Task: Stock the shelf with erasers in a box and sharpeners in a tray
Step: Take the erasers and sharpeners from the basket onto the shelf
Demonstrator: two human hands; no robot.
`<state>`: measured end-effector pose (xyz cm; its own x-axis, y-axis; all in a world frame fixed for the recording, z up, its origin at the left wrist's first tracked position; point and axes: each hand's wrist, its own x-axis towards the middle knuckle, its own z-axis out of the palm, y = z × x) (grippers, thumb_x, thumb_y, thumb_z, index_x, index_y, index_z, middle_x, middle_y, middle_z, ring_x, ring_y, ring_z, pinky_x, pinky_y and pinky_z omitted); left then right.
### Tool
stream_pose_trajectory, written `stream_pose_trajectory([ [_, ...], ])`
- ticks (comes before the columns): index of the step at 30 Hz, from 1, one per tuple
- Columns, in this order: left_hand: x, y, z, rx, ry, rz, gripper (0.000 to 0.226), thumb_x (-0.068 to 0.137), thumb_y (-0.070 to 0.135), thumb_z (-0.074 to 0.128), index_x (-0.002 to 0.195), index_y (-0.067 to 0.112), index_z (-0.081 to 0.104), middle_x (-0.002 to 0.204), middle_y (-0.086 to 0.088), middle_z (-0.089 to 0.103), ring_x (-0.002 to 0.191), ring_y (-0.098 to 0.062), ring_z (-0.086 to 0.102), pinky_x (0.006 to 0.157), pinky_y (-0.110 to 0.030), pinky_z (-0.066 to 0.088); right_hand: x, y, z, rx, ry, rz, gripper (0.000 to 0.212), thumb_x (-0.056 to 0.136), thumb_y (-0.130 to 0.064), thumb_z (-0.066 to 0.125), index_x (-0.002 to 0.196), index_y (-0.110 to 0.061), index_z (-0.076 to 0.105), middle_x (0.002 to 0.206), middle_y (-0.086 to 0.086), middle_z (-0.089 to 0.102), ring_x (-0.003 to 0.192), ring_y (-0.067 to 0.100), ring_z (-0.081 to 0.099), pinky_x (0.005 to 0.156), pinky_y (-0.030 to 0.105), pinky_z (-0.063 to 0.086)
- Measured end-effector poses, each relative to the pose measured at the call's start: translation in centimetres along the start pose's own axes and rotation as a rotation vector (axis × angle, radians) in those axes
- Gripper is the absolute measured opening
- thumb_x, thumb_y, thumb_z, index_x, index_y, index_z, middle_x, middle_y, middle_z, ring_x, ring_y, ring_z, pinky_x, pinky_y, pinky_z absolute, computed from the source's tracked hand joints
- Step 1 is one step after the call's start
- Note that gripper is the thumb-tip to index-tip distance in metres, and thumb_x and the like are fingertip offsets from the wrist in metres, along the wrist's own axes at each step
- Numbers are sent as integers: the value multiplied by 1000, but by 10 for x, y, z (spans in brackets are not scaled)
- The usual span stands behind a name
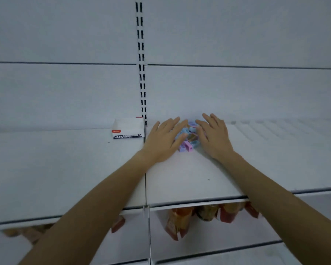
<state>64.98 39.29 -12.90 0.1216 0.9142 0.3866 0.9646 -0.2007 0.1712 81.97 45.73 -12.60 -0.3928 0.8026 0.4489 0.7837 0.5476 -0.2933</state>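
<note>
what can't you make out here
Sharpeners: head view; their number and what holds them, hidden by the left hand and right hand.
Box: head view; fine print too small.
Packets: head view; tops cut off by the shelf edge, blurred.

At your 12 o'clock, a white slotted upright (141, 54) runs up the pale back panel (65, 35). Toward 6 o'clock you see blurred red and orange snack packets (177, 224) above the lower shelf (208, 243), and brownish packets (27, 233) at 8 o'clock.
</note>
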Motion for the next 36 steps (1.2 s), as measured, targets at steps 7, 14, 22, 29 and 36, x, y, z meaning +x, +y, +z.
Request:
stream_pose_trajectory([
  [7, -35, -47, -97, -3, 180, 5, 73, 86, 56, 9, 140, 16, 37, 144, -11, 40, 134, -25, 36, 110, -44, 26, -19, -98, -11, -17, -37, -263, 54, 92, -43, 29, 113, -7, 64, 129, 18, 54, 126, 40, 42, 105, 54, 25],
  [14, -143, -153, -198, 129, 270, -126, 53, 98, 42, 24, 139, 12, 40, 142, -15, 42, 133, -28, 36, 110, -38, 24, -46, -249, 7, 72, -96, -440, 54, 91, -42, 27, 121, -10, 58, 134, 14, 50, 131, 34, 37, 110, 48, 19],
  [22, -286, -253, -306, 288, 298, -344, 52, 98, 40, 24, 138, 11, 40, 141, -16, 42, 131, -31, 36, 108, -39, 24, -54, -411, 40, 137, -159, -674, 55, 92, -46, 28, 131, -13, 49, 142, 11, 42, 134, 28, 32, 112, 36, 12],
  [29, -376, -331, -369, 326, 299, -528, 49, 99, 39, 24, 137, 12, 40, 142, -15, 39, 131, -30, 33, 106, -40, 27, -36, -530, 74, 227, -246, -885, 44, 98, -32, 37, 139, -17, 38, 148, 9, 31, 137, 23, 25, 109, 22, 11],
  [36, -399, -416, -389, 303, 190, -612, 44, 99, 34, 27, 136, 14, 41, 142, -12, 37, 132, -25, 32, 108, -39, 27, 8, -616, 114, 257, -261, -1005, 44, 97, -31, 40, 138, -14, 39, 143, 8, 37, 131, 22, 33, 106, 22, 18],
])
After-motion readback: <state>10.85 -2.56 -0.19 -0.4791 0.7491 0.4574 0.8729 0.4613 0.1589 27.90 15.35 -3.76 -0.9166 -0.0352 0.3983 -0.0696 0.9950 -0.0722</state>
